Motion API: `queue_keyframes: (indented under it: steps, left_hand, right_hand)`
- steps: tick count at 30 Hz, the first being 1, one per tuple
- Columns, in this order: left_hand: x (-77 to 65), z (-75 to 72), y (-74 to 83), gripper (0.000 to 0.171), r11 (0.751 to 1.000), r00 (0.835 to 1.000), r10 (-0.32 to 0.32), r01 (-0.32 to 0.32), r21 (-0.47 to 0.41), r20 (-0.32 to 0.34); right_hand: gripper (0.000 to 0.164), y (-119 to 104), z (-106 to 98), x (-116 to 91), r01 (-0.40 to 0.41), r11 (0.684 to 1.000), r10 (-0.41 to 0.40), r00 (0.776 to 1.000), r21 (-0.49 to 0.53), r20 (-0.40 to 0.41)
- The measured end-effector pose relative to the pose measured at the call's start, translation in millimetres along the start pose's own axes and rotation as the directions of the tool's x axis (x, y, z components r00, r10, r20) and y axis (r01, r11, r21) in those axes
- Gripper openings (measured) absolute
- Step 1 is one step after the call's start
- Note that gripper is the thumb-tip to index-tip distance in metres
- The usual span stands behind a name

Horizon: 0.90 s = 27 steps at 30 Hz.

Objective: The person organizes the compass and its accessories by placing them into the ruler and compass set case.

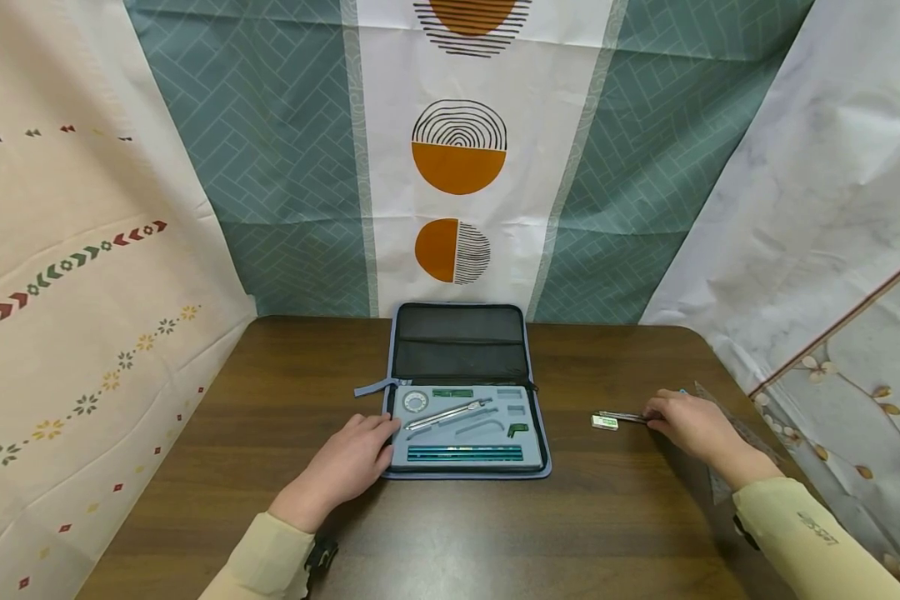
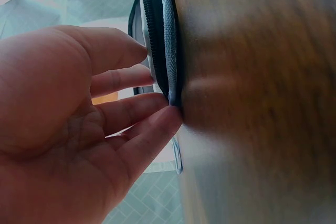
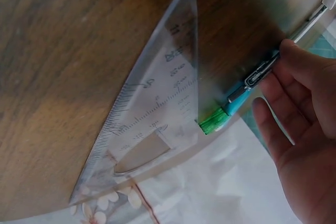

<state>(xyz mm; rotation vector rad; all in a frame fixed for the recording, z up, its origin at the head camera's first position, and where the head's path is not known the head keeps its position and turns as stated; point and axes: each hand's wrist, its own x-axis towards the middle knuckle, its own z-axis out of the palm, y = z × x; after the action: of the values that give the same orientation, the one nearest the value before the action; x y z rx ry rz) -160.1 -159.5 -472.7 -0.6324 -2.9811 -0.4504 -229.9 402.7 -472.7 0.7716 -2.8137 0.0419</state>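
My left hand [image 1: 351, 457] rests at the left edge of an open blue zip case [image 1: 543, 433]. In the left wrist view its fingertips touch the zipped rim [image 2: 170, 40], fingers loosely extended. A grey tray [image 1: 442, 433] in the case holds a pair of compasses [image 1: 446, 414], a white round disc [image 1: 416, 402], teal pencils [image 1: 465, 453] and small green pieces. To the right, my right hand [image 1: 693, 423] pinches a slim metal drawing instrument [image 3: 257, 72] low over the table. Beside its end lies a green piece [image 3: 212, 121] with a blue part.
A small green-and-white eraser [image 1: 604, 422] lies left of my right hand. A clear set square [image 3: 157, 98] lies near the table's right edge, partly behind that hand. The case's lid [image 1: 461, 350] leans back toward the curtain [image 1: 292, 167].
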Motion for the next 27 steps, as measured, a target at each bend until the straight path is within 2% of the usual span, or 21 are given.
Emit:
queue_keyframes:
  steps: [14,27]
  left_hand:
    - [1.1,0.2,0.4,0.041,1.0,1.0,0.006,-0.006,-0.001,0.004]
    - [2.9,0.8,1.0,0.042,1.0,1.0,-0.012,0.013,-0.001,0.028]
  right_hand:
    - [0.02,-2.5,-2.5,0.2,-0.013,1.0,0.013,0.999,-0.009,0.046]
    - [0.023,-8.0,-1.2,8.2,-0.015,0.999,0.014,1.0,-0.049,-0.026]
